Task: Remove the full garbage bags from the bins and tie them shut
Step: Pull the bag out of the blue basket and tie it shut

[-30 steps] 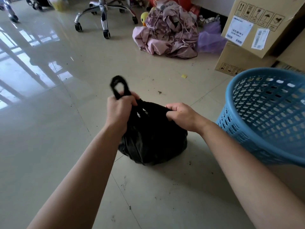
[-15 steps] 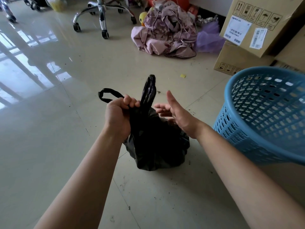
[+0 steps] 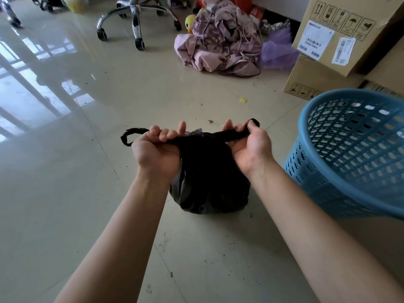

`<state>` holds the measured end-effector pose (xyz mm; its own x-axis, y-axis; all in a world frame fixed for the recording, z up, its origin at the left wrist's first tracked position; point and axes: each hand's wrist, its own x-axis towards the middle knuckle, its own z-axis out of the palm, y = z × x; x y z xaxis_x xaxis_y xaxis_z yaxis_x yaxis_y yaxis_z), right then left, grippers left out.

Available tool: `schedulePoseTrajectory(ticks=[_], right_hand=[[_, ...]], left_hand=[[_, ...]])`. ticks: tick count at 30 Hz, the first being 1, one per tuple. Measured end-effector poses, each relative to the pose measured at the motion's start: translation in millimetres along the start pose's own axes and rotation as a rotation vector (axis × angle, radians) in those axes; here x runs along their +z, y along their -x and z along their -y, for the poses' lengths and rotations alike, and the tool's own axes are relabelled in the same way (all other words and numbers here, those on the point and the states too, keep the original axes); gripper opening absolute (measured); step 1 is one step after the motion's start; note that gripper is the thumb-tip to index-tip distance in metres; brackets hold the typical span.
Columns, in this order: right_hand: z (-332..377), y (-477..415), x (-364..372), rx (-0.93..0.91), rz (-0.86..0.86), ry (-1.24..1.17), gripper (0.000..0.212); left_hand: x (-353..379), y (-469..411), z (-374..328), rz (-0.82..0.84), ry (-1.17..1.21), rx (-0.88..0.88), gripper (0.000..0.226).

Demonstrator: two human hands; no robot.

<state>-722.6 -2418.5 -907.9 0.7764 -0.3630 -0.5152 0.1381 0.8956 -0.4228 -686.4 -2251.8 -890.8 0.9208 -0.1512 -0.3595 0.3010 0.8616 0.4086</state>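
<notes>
Head view: both hands (image 3: 156,149) (image 3: 251,145) grip garbage bag (image 3: 209,184) between them.

A lived-in home room. Glossy tiled floor (image 3: 87,193), heaped laundry (image 3: 220,47), cardboard boxes (image 3: 341,40). A swivel chair base (image 3: 135,20) and blue basket (image 3: 354,154) stand nearby.

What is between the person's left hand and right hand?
In the head view, the gathered top of the black garbage bag stretches between the left hand and the right hand; each grips one handle.
</notes>
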Motion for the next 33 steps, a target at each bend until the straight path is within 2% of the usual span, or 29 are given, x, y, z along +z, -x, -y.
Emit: schedulePoseTrajectory(ticks=[2, 6, 9, 11, 12, 13, 15, 16, 18, 20, 22, 23, 25, 26, 28, 30, 33], right_hand=[[13.2, -12.5, -12.6, -0.103, -0.12, 0.022, 0.032], [21.6, -35.5, -55.3, -0.18, -0.307, 0.253, 0.029], [14.7, -36.8, -67.6, -0.352, -0.289, 0.466, 0.028], [15.7, -35.5, -66.8, -0.438, -0.185, 0.731, 0.027], [16.9, -31.6, -64.5, -0.418, -0.116, 0.862, 0.031], [18.5, -28.5, -62.7, -0.35, -0.059, 0.983, 0.043], [20.5, -22.0, -60.2, -0.186, -0.014, 1.215, 0.093], [19.1, -19.1, -59.9, -0.103, -0.001, 1.334, 0.107], [12.9, -13.1, -62.9, 0.049, 0.008, 1.539, 0.114], [5.6, -10.8, -66.6, 0.088, 0.079, 1.656, 0.106], [-4.2, -13.6, -70.3, -0.049, 0.181, 1.64, 0.085], [-10.1, -19.6, -74.8, -0.186, 0.242, 1.577, 0.079], [-19.4, -26.9, -77.7, -0.461, 0.306, 1.439, 0.053], [-21.7, -28.6, -75.5, -0.523, 0.288, 1.378, 0.042], [-22.3, -28.9, -68.9, -0.581, 0.208, 1.328, 0.034], [-23.4, -32.7, -66.3, -0.631, 0.123, 1.311, 0.035], [-26.2, -30.6, -55.9, -0.741, 0.045, 1.224, 0.038]], left_hand=[[-12.8, -6.4, -4.2, -0.134, -0.084, 0.01, 0.019], [-48.5, -19.6, -8.6, -0.367, -0.382, 0.034, 0.029], [-55.8, -25.9, -9.2, -0.398, -0.394, 0.056, 0.03], [-56.2, -29.9, -9.3, -0.346, -0.49, 0.071, 0.027], [-56.6, -31.1, -9.6, -0.331, -0.628, 0.055, 0.021], [-58.0, -32.1, -8.8, -0.319, -0.792, 0.012, 0.019], [-63.3, -33.9, -5.6, -0.35, -1.09, -0.11, 0.058], [-66.8, -33.8, -4.0, -0.4, -1.197, -0.165, 0.08], [-69.7, -28.8, -2.0, -0.487, -1.337, -0.241, 0.104], [-74.5, -28.4, -2.6, -0.483, -1.408, -0.283, 0.108], [-77.8, -30.2, -5.2, -0.421, -1.36, -0.281, 0.099], [-80.5, -33.4, -6.2, -0.357, -1.271, -0.223, 0.084], [-76.3, -32.3, -7.2, -0.184, -1.054, -0.084, 0.04], [-72.0, -29.7, -7.0, -0.098, -0.939, -0.042, 0.023], [-64.2, -22.8, -2.8, 0.028, -0.773, -0.044, 0.011], [-60.3, -17.0, 5.6, 0.036, -0.832, -0.004, 0.016], [-53.7, -12.9, 22.4, -0.032, -1.184, 0.301, 0.018]])
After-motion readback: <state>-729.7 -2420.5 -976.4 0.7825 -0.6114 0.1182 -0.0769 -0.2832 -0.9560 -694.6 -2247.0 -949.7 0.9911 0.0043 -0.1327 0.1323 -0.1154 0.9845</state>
